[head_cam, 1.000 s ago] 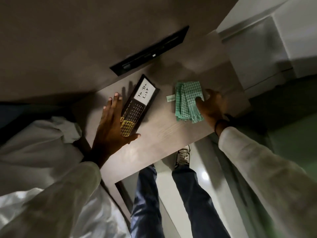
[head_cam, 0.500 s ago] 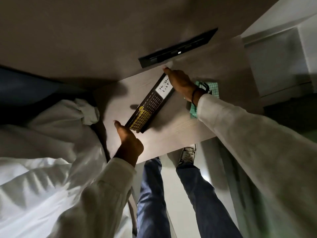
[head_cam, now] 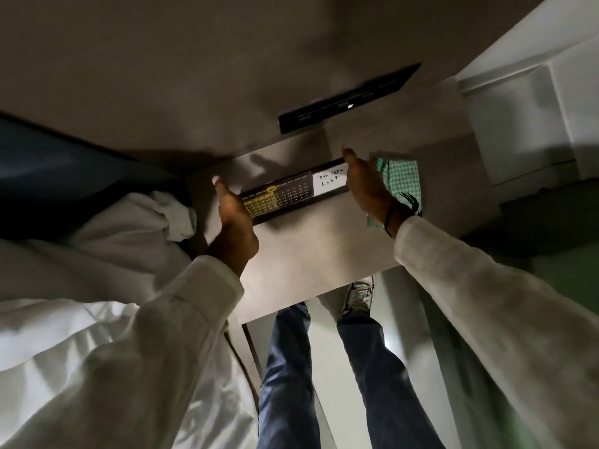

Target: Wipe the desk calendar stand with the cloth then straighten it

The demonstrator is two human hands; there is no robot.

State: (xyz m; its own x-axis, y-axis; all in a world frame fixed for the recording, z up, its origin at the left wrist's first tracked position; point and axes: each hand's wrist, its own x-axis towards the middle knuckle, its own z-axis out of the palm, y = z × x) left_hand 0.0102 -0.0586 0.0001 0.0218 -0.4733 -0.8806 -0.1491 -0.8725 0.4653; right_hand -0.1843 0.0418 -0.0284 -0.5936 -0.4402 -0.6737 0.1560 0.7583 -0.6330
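Note:
The desk calendar stand (head_cam: 293,192) is a long black board with a yellow month grid at its left and a white "To Do List" panel at its right. It lies almost level across the wooden desk (head_cam: 311,254). My left hand (head_cam: 231,222) grips its left end. My right hand (head_cam: 364,183) presses flat against its right end, so the stand is held between both hands. The green checked cloth (head_cam: 402,179) lies on the desk just right of my right hand, partly hidden by my wrist.
A black slotted panel (head_cam: 348,98) is set in the wall behind the desk. A white cabinet (head_cam: 525,124) stands at the right. White fabric (head_cam: 155,222) is bunched at the desk's left edge. My legs and a shoe (head_cam: 358,296) show below the front edge.
My right hand let go of the cloth and went to the stand's right end. Both hands turned the stand from a steep diagonal to nearly level.

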